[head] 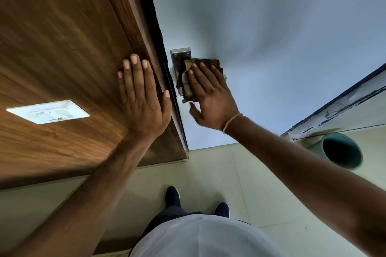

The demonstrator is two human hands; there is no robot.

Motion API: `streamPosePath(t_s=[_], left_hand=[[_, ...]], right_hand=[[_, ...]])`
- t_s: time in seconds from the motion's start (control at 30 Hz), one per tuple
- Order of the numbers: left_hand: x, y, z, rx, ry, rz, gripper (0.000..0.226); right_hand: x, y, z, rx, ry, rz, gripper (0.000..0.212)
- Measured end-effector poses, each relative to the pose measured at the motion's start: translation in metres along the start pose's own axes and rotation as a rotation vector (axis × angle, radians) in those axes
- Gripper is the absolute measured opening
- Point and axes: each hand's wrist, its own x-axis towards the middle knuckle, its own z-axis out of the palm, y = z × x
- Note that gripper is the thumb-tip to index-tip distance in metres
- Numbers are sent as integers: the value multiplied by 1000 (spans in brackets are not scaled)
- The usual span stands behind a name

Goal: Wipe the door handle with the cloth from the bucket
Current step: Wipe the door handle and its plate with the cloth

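A steel door handle plate (pixel 180 54) is fixed near the left edge of a pale grey door (pixel 261 37). A folded brown cloth (pixel 186 81) covers the handle below the plate, so the lever itself is hidden. My right hand (pixel 211 96) presses flat on that cloth, fingers spread and pointing up. My left hand (pixel 144 96) lies flat and open against the wooden door frame (pixel 133 16), just left of the handle. A teal bucket (pixel 342 153) stands on the floor at the right.
A wood-panelled wall (pixel 52 37) with a white switch plate (pixel 49 111) fills the left side. Pale floor tiles (pixel 246 183) lie below, with my dark shoes (pixel 173 196) on them. A worn frame or skirting (pixel 338 106) runs along the right.
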Motion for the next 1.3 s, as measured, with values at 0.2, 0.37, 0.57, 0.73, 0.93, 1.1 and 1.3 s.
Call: streamPosePath(t_s=[0.2,0.37,0.57,0.73,0.93,1.1,1.3], left_hand=[[2,1,0,24,-2,-11,81],[2,-1,-1,18,0,-4,79],[1,-2,0,35,-5,3,78],[2,2,2,48,9,-16,80],[2,4,6,57,6,-30,84],[1,3,1,51,1,-20,82],[1,3,1,56,0,-22,81]], right_hand=[[2,15,-5,79,93,-21,46],[20,2,17,-145,135,-28,50],[1,44,21,-116,202,8,42],[12,13,28,-113,223,84,43],[8,13,32,-112,175,81,45],[-3,37,26,-161,203,130,37],[16,-10,38,-142,183,133,43]])
